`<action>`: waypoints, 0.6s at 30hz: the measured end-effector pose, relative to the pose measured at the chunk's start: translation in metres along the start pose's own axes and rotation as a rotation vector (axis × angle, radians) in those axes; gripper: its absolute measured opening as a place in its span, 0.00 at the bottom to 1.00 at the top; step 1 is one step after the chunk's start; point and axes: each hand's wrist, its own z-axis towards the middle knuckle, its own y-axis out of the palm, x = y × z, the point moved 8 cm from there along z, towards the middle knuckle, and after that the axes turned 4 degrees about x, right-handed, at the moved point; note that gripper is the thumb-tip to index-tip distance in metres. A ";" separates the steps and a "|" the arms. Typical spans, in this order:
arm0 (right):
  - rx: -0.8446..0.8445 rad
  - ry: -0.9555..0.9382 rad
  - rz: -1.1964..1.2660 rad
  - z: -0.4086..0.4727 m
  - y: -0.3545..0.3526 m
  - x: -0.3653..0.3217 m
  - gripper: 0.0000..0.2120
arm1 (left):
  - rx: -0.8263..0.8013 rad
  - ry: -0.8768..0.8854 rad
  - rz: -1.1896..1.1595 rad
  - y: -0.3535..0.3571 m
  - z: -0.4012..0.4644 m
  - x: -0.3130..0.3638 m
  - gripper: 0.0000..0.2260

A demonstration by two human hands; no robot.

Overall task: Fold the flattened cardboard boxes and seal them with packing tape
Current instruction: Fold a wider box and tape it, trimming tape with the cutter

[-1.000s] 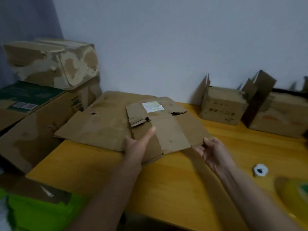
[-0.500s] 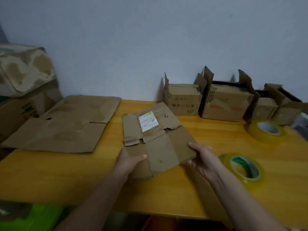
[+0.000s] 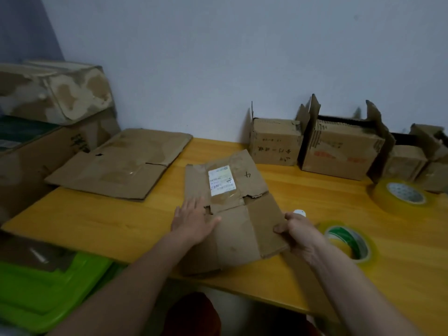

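I see the flattened cardboard box [image 3: 232,214] on the counter [image 3: 121,226], left of the green-core tape roll [image 3: 349,241]. Left hand [image 3: 194,219] presses flat, fingers straight; right hand [image 3: 298,229] pinches the edge. Risk: torn flaps may rip when opened

Matt creased cardboard box [image 3: 238,214] on smooth wooden table [image 3: 97,221]

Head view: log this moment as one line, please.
stage: flattened box on table, unfolded | left hand: flat on box | right hand: grip on box's right edge | tape roll: untouched
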 end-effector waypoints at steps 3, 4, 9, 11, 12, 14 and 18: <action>0.041 -0.104 -0.306 0.000 0.005 -0.004 0.12 | -0.008 -0.006 -0.040 0.009 -0.013 -0.012 0.33; 0.066 -0.144 -0.425 0.002 0.007 -0.006 0.12 | 0.000 0.007 -0.035 0.012 -0.018 -0.014 0.33; 0.217 -0.218 -1.032 0.004 0.022 -0.014 0.10 | -0.065 -0.041 0.002 0.022 -0.029 -0.037 0.34; 0.290 -0.261 -1.122 0.002 0.028 -0.014 0.11 | -0.042 -0.108 -0.192 0.016 -0.028 -0.045 0.33; 0.309 -0.283 -1.146 0.003 0.032 -0.012 0.13 | 0.003 -0.163 -0.358 0.009 -0.029 -0.048 0.32; 0.336 -0.307 -1.164 0.003 0.040 -0.005 0.17 | 0.125 -0.316 -0.738 -0.005 -0.029 -0.062 0.27; 0.414 -0.357 -1.175 0.000 0.047 0.001 0.23 | -0.050 -0.656 -1.372 0.003 -0.033 -0.077 0.17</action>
